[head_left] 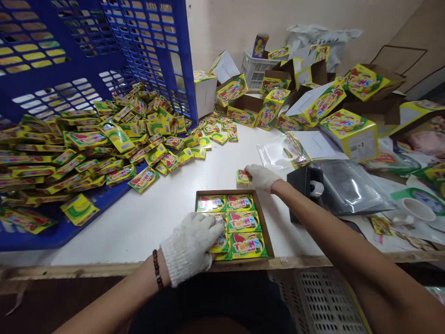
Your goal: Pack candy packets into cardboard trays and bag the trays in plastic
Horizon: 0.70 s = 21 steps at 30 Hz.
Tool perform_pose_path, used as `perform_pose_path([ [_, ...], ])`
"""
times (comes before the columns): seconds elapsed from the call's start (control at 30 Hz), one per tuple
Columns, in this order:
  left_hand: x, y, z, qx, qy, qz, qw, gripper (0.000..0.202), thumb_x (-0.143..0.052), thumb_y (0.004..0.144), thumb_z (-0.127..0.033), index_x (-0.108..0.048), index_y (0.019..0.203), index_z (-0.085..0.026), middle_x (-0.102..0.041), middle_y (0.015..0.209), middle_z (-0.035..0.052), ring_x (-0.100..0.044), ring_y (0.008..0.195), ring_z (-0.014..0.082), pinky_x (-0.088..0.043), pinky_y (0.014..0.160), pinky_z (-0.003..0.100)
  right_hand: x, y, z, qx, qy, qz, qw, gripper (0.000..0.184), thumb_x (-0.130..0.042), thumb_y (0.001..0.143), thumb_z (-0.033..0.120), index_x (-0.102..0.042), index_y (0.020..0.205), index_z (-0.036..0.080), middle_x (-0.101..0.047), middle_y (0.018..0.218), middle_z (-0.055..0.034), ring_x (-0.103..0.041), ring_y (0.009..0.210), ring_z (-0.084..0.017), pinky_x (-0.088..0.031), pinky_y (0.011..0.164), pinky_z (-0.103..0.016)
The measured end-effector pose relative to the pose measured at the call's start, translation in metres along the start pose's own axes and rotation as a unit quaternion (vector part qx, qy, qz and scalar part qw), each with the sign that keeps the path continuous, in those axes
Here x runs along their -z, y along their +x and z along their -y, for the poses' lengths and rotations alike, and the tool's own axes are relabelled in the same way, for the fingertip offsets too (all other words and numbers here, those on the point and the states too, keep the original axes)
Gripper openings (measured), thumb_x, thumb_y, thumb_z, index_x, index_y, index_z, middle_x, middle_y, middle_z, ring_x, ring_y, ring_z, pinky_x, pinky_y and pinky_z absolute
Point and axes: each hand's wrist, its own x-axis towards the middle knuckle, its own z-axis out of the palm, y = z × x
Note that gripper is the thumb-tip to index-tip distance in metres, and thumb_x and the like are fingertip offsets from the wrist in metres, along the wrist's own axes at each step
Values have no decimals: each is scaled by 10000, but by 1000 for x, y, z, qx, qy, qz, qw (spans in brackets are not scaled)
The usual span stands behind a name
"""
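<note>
A shallow open cardboard box (269, 241) sits at the table's front edge, lined with rows of small yellow-green TWINS packets (248, 245). My left hand (191, 243), in a white knit glove, reaches over the box's left side. Its fingers and thumb are around a packet (220, 243) in the front left place, which overlaps another packet beneath. Beyond the box's far edge, my gloved right hand (262, 177) has its fingertips closed on a single packet (242, 176) at the tabletop. The glove covers part of that packet.
A blue plastic crate (156, 46) lies tipped on the left, spilling a heap of packets (132, 120) onto the white table (167, 204). Printed cartons (347, 127) crowd the back right. A black tape dispenser (302, 190) and clear plastic bags (351, 185) lie by my right forearm.
</note>
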Motion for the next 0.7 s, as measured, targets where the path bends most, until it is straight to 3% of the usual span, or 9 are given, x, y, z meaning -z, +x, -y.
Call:
perform_pose_path([
  [0.1, 3, -3, 2, -7, -31, -53, 998, 405, -635, 816, -302, -528, 1197, -213, -604, 1102, 86, -568, 997, 269, -492, 863, 449, 22, -52, 10, -12, 77, -94, 992, 474, -660, 773, 335, -561, 1194, 142, -637, 1076, -109, -597, 904, -229, -442, 750, -292],
  [0.17, -2, -5, -1, -9, -60, -82, 995, 506, -627, 841, -341, -461, 1299, -204, -587, 1147, 94, -555, 1019, 261, -497, 867, 426, 29, -89, 26, 73, 108, -60, 990, 426, -694, 727, 328, -603, 1112, 169, -648, 1001, -75, -588, 857, -209, -439, 741, -287],
  [0.27, -14, -6, -11, -11, -50, -68, 996, 494, -627, 829, -306, -472, 1283, -184, -578, 1130, 100, -538, 1003, 277, -500, 856, 443, 23, -129, 55, 163, 28, 22, 986, 302, -681, 679, 228, -636, 972, 169, -650, 955, -91, -580, 856, -241, -434, 758, -337],
  [0.37, -23, -8, -22, -17, -19, -56, 998, 280, -549, 814, -146, -565, 1090, -192, -591, 1054, 79, -533, 974, 269, -451, 944, 494, 9, -140, 76, 189, -32, 84, 978, 289, -648, 713, 193, -628, 998, 151, -643, 1009, -128, -579, 897, -278, -439, 761, -377],
  [0.47, -24, -14, -25, -19, -45, -76, 996, 271, -485, 776, -28, -580, 961, -201, -598, 960, 52, -536, 932, 231, -433, 975, 462, 1, -138, 80, 189, -24, 108, 976, 314, -678, 721, 198, -621, 1025, 145, -630, 1047, -141, -578, 920, -276, -447, 767, -371],
  [0.6, -22, -19, -23, -59, -87, -87, 991, 161, -487, 889, -180, -580, 1015, -220, -616, 1049, 59, -548, 989, 228, -446, 972, 439, -4, -140, 69, 204, 27, 120, 971, 246, -643, 774, 200, -627, 1012, 142, -629, 1015, -128, -577, 853, -229, -451, 750, -343],
  [0.7, -23, -21, -21, -87, -81, -71, 990, 227, -532, 896, -314, -575, 1106, -239, -599, 1195, 78, -535, 1100, 264, -444, 983, 462, -9, -145, 56, 240, 70, 102, 963, 235, -621, 806, 187, -629, 1039, 160, -621, 1013, -109, -572, 856, -208, -454, 769, -329],
])
